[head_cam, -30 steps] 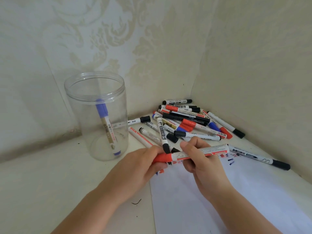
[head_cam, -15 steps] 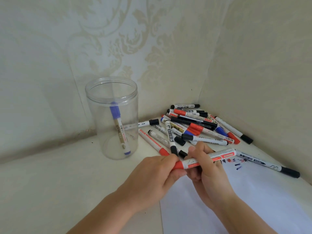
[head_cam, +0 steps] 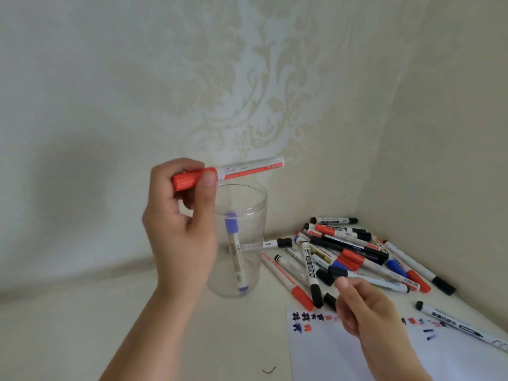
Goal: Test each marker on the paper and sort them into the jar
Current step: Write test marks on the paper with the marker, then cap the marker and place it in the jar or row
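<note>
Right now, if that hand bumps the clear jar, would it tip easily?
Probably: the jar is tall, looks like thin plastic, and holds only one blue-capped marker, so it seems light. The left hand holds the red marker above it.

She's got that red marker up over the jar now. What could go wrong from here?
The left hand grips the red marker by its cap, lying nearly level above the clear jar. Dropped like that, it could land across the rim and roll off. The barrel might also slip out of the cap. The right hand hovers by the marker pile and might scatter it.
</note>
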`<move>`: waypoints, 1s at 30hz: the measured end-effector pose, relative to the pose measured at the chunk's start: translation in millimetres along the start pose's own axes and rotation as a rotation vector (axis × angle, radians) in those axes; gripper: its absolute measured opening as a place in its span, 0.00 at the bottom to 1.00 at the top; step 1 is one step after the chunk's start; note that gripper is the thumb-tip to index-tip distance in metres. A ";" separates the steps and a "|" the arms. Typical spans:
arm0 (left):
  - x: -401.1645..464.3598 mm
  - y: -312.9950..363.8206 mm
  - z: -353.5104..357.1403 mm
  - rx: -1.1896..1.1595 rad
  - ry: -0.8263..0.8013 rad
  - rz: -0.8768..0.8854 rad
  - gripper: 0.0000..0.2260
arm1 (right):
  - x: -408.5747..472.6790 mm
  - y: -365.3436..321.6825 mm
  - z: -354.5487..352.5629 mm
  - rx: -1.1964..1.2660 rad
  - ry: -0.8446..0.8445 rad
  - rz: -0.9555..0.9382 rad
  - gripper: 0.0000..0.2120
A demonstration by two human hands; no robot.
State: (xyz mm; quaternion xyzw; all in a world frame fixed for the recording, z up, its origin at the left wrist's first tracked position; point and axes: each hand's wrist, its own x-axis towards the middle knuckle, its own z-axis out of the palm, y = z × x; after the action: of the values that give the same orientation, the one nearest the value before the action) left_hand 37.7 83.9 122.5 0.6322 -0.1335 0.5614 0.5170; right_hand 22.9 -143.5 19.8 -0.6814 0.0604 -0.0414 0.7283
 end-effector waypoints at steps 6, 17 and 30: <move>31.1 -11.7 12.8 0.711 -0.342 0.122 0.07 | 2.3 2.8 2.4 -0.482 0.091 -0.177 0.06; -14.7 -15.0 26.5 0.536 -0.514 0.376 0.06 | 12.7 17.5 12.4 -1.064 0.006 -0.433 0.16; -123.2 -32.4 44.8 0.005 -1.065 -0.462 0.07 | -2.1 8.1 12.2 -0.222 0.061 -0.163 0.08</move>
State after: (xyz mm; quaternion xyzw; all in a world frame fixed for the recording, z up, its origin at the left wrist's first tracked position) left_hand 46.4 11.1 9.0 0.8415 -0.2323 0.0389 0.4862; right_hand 22.4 -130.6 12.6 -0.7587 0.0312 -0.1139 0.6407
